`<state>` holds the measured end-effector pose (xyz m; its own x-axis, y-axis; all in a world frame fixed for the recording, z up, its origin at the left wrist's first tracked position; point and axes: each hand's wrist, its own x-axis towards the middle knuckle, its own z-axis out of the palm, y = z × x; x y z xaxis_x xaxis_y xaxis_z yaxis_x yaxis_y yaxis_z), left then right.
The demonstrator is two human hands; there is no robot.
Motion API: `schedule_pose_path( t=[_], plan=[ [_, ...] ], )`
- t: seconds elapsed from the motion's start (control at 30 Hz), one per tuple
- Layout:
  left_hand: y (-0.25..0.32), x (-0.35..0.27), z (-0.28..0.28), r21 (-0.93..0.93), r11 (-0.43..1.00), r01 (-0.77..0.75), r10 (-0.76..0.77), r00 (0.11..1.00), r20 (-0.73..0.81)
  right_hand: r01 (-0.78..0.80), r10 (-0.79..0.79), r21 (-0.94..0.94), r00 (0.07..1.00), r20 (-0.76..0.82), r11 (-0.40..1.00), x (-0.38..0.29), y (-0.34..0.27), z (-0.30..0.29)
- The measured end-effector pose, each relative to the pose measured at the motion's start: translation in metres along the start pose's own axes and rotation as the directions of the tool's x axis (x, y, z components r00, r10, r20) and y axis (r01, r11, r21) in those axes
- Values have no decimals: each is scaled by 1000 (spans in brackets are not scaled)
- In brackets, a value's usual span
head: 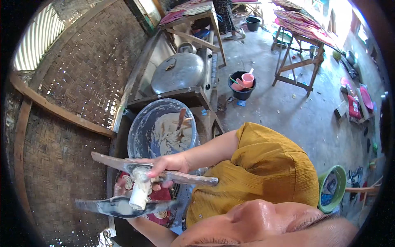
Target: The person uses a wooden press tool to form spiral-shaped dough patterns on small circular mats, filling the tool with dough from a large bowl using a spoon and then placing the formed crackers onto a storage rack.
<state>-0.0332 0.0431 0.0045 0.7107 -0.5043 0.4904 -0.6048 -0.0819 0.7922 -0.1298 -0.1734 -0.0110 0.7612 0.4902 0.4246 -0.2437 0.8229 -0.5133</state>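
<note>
My right hand (169, 163) grips the wooden crossbar (193, 178) of a two-part hand press. From this bar a white cylindrical plunger (138, 197) sticks out, smeared with pale dough. My left hand (119, 187) holds the press's lower body (106, 207), a dark two-handled piece blurred by motion. Pale dough (124, 207) shows in its round opening, beside the plunger's end. Behind the press, coils of pale dough strands (161, 213) lie on a red surface (160, 195), partly hidden. A large basin (133, 132) of pale dough (166, 125) stands beside my right forearm, a wooden paddle (181, 119) upright in it.
A large lidded metal pot (179, 72) sits beyond the basin. A dark bucket (242, 92) holds pink dippers (247, 79). Wooden stands (293, 66) bear colourful flat pieces (299, 21). A green tub (341, 182) is behind me. A woven bamboo wall (61, 160) rises close ahead. Another person's legs (222, 15) show far off.
</note>
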Motion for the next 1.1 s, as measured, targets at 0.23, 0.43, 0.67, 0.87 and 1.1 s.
schedule_pose_path(
  t=[0.23, 0.43, 0.67, 0.87, 1.1],
  plan=[
    [-5, -37, -9, 423, 906, -2, -64, 988, 142, 144, -388, -989, 910, 146, -36, 2, -14, 21],
    [-2, -49, 2, 432, 902, -6, -21, 998, 56, 237, -217, -916, 924, 315, -322, 2, -8, 41],
    [-7, -54, 9, 417, 906, 67, -38, 996, -76, 276, -229, -911, 907, 352, -306, 14, -6, 41],
    [-9, -57, 15, 417, 896, 153, -75, 977, -198, 273, -123, -917, 940, 319, -289, 20, 4, 35],
    [-19, -36, 36, 294, 922, 250, -171, 947, -272, 359, -73, -928, 928, 366, -96, 48, -9, -22]
  ],
)
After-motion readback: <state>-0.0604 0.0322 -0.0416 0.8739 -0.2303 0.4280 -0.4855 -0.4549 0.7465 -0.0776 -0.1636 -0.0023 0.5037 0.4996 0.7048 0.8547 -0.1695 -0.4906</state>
